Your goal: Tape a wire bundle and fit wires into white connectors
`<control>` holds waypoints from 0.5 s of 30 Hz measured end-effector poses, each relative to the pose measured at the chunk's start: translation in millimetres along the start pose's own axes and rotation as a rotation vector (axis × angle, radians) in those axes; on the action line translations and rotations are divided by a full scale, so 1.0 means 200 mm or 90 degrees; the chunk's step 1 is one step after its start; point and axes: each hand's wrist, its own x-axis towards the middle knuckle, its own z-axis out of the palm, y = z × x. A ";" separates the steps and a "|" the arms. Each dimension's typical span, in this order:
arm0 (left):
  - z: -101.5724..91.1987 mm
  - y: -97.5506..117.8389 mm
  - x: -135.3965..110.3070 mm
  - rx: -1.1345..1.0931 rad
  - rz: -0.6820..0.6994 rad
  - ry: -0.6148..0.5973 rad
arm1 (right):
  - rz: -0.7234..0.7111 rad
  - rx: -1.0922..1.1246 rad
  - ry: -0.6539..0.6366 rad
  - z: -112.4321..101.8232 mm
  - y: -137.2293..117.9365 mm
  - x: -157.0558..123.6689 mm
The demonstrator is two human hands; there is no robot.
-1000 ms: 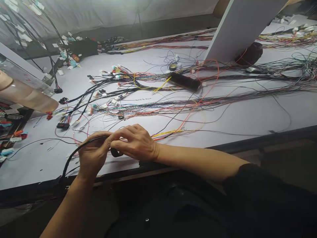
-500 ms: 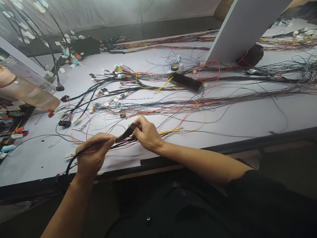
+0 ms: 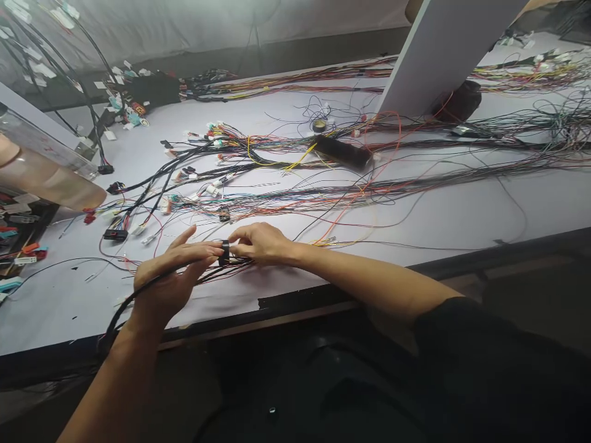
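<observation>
My left hand (image 3: pixel 172 278) pinches a black taped wire bundle (image 3: pixel 138 290) near the table's front edge, index finger stretched out above it. My right hand (image 3: pixel 259 242) is closed on a small black roll of tape (image 3: pixel 225 252), held against the bundle right beside my left fingertips. Thin red and black wires (image 3: pixel 217 272) trail out from under both hands. The bundle's black sheathed part curves down to the left and off the table edge.
The white table (image 3: pixel 462 215) is strewn with long coloured wire harnesses (image 3: pixel 351 191) and connectors (image 3: pixel 115 234). A black cylinder (image 3: pixel 344 152) lies mid-table. A slanted white panel (image 3: pixel 438 49) stands at the back right. Trays of connectors (image 3: pixel 13 246) sit at the far left.
My right hand carried the tape roll up and away from the bundle, then brought it back down against it beside my left fingertips. My left hand slid slightly left and its index finger lifted.
</observation>
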 end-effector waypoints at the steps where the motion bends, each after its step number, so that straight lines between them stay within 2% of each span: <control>1: 0.00 0.00 0.00 0.016 0.002 0.012 | -0.022 0.032 0.035 0.00 0.01 -0.02; 4: 0.00 -0.01 0.02 0.051 0.016 0.027 | -0.115 0.050 0.134 0.04 0.02 -0.10; 6: 0.00 -0.01 0.03 0.072 0.031 0.017 | -0.149 0.016 0.167 0.08 0.02 -0.14; 11: -0.01 -0.03 0.06 0.136 0.056 -0.049 | -0.146 -0.040 0.189 0.14 0.03 -0.13; 15: 0.00 -0.03 0.08 0.157 0.046 -0.058 | -0.164 -0.089 0.201 0.15 0.04 -0.10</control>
